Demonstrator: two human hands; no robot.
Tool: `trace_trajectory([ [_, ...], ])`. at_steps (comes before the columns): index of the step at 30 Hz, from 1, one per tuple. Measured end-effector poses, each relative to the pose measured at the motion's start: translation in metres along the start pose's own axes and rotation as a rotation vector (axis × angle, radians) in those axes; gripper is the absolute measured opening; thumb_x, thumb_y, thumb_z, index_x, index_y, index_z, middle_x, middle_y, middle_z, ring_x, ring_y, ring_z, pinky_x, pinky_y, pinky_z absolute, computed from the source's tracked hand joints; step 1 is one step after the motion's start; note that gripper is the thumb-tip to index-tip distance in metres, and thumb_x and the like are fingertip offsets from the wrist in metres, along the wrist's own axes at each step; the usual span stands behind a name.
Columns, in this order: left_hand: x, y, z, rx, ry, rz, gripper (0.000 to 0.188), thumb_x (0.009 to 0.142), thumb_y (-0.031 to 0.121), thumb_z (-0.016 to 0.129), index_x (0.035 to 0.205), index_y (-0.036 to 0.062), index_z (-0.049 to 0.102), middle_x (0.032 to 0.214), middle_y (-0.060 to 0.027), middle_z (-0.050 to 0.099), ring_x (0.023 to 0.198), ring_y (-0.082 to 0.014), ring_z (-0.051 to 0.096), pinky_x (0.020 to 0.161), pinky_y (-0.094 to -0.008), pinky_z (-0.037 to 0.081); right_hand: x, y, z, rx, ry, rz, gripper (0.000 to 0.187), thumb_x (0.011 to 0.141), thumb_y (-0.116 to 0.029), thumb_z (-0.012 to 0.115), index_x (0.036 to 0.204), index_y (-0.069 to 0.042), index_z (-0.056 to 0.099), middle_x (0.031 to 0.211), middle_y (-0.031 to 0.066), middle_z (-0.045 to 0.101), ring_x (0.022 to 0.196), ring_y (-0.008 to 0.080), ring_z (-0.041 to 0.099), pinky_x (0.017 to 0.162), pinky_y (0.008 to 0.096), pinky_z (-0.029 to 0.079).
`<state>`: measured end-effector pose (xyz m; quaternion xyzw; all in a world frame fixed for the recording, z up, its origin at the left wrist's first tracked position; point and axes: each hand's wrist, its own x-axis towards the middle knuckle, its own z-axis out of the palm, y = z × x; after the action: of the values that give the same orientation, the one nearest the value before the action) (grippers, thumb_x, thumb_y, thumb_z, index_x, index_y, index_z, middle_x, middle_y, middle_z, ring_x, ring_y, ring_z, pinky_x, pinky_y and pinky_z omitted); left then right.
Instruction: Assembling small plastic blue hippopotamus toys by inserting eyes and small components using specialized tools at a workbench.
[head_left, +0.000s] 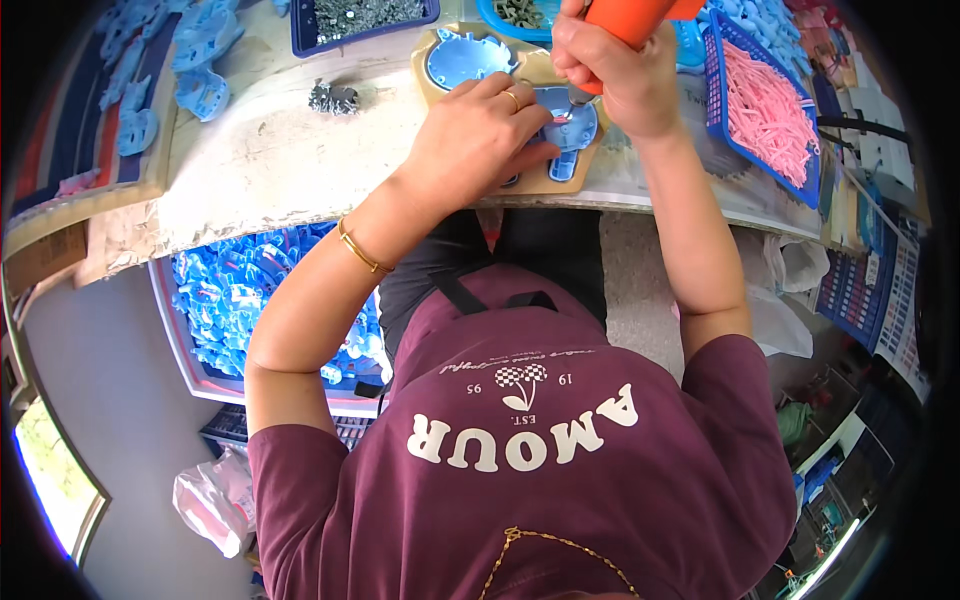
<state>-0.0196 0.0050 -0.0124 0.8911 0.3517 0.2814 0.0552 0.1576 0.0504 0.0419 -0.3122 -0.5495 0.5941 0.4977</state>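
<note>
In my right hand (622,78) is an orange power screwdriver (625,22), my fingers wrapped round its body. Its tip points down at a blue plastic part (572,130) lying in a tan holding block (545,182). My left hand (482,135) rests over the block, with bent fingers and the thumb pressed against the blue part, partly hiding it. A rounded blue plastic shell (468,60) sits in the far left of the block, just beyond my left hand. Whether a screw is under the tip cannot be made out.
A dark blue tray of metal screws (365,14) stands at the back. Small dark metal pieces (333,98) lie on the table left of my hand. Pink plastic strips (765,110) fill a blue basket at right. A bin of blue parts (240,300) stands below the table edge.
</note>
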Motion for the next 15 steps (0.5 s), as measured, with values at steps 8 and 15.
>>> trace_trajectory([
  [8, 0.002, 0.002, 0.000, -0.006, 0.002, -0.013, 0.025, 0.081, 0.029, 0.078, 0.098, 0.0111, 0.072, 0.094, -0.0014, 0.067, 0.091, -0.0222, 0.063, 0.080, -0.0342, 0.054, 0.001, 0.002, 0.002, 0.064, 0.027, -0.016, 0.026, 0.087, -0.004, 0.070, 0.108, -0.001, 0.055, 0.075, 0.0043, 0.060, 0.057, 0.0083, 0.054, 0.050, 0.0219, 0.041],
  [15, -0.005, 0.006, -0.015, -0.043, 0.075, 0.000, 0.029, 0.085, 0.031, 0.074, 0.104, 0.0093, 0.071, 0.103, -0.0028, 0.068, 0.098, -0.0223, 0.063, 0.085, -0.0347, 0.053, 0.015, -0.042, 0.033, -0.081, -0.191, -0.183, 0.040, 0.097, -0.014, 0.067, 0.129, 0.003, 0.049, 0.077, 0.0034, 0.060, 0.064, 0.0090, 0.056, 0.057, 0.0220, 0.043],
])
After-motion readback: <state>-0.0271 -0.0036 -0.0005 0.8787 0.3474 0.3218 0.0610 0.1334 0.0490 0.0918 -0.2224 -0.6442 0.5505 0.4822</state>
